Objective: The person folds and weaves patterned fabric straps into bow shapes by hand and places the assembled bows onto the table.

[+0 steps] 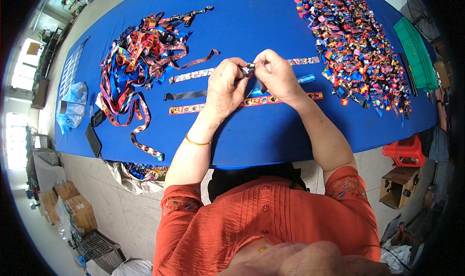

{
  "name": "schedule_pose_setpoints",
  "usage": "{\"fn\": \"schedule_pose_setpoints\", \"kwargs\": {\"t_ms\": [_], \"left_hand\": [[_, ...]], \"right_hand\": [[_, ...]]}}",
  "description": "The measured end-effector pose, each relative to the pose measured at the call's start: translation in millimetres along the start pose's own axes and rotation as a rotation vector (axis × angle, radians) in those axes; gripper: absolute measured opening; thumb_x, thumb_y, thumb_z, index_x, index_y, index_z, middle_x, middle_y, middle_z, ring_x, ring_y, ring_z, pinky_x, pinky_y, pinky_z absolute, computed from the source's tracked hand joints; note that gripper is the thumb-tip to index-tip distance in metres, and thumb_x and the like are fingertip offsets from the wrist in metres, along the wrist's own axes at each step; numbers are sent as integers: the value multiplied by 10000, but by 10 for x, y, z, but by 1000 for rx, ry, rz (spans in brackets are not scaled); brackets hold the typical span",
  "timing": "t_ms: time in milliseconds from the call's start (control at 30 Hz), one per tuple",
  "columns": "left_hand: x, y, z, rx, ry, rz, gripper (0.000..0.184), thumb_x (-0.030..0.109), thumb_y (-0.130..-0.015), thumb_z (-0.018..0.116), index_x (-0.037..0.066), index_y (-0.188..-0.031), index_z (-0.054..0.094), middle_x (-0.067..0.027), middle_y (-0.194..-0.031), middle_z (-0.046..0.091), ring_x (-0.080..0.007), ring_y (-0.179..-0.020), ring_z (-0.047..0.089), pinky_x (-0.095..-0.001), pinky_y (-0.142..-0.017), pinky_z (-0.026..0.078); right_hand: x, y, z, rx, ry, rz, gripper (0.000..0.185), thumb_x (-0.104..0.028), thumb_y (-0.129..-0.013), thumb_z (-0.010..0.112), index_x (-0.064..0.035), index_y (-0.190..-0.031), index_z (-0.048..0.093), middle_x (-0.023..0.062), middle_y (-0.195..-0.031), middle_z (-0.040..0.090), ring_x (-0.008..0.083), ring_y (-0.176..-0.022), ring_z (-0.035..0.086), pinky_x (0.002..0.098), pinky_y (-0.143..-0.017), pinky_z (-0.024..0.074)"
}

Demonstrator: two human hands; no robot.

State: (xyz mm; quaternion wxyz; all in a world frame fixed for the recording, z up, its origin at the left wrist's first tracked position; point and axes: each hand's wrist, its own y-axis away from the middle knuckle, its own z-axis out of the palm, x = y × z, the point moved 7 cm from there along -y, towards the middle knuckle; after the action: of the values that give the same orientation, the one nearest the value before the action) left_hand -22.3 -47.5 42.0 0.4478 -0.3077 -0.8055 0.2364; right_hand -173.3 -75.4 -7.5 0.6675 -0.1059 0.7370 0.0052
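Note:
My left hand (pixel 225 86) and my right hand (pixel 278 76) are close together above the middle of the table, fingers pinched on a black strap (pixel 262 86). A small dark piece (pixel 248 70) shows between the fingertips; its exact shape is hidden. Beneath and around the hands, several flat straps lie crosswise on the blue cloth: a white patterned strap (pixel 193 75), a black strap (pixel 186 96), a blue strap (pixel 306 79) and a red patterned strap (pixel 186 110).
At the left lies a tangled heap of printed lanyards (pixel 140 58). A wide pile of small folded, colourful straps (pixel 363 48) covers the right side, beside a green crate (pixel 415 53). A red stool (pixel 404 151) stands below the table's right edge. Clear plastic items (pixel 75 106) sit far left.

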Motion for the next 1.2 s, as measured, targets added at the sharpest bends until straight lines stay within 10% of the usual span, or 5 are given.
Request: {"fn": "schedule_pose_setpoints", "kwargs": {"t_ms": [433,533,667,1200], "left_hand": [[-57,-3,-32,46,-31,-120,160,-12,-846,739,7,-950,621,-99,-912,645,-208,-802,651,-313,-722,528],[-357,149,170,-30,523,-674,77,49,-938,670,14,-979,613,-74,-872,671,-156,-743,635,-298,-695,520],[-411,151,222,-90,1028,-768,204,193,-1017,600,1,-1085,607,-77,-880,680,-149,-768,670,-281,-720,550],[-427,90,58,5,800,-541,183,-39,-977,545,20,-1084,683,-62,-1097,618,-120,-835,614,-257,-732,525]], "right_hand": [[-245,33,-132,243,210,-137,48,-70,-967,594,-50,-989,557,67,-568,627,125,-483,612,328,-454,452],[-251,50,-80,218,168,-113,44,-73,-975,586,-52,-1003,559,71,-582,645,131,-508,641,318,-469,476],[-267,59,-62,178,264,-106,51,-81,-981,579,-55,-1021,561,65,-601,657,134,-529,659,308,-487,497],[-250,67,-7,127,255,-103,88,-97,-967,600,-62,-1036,558,76,-649,679,146,-569,684,305,-513,511]]}}
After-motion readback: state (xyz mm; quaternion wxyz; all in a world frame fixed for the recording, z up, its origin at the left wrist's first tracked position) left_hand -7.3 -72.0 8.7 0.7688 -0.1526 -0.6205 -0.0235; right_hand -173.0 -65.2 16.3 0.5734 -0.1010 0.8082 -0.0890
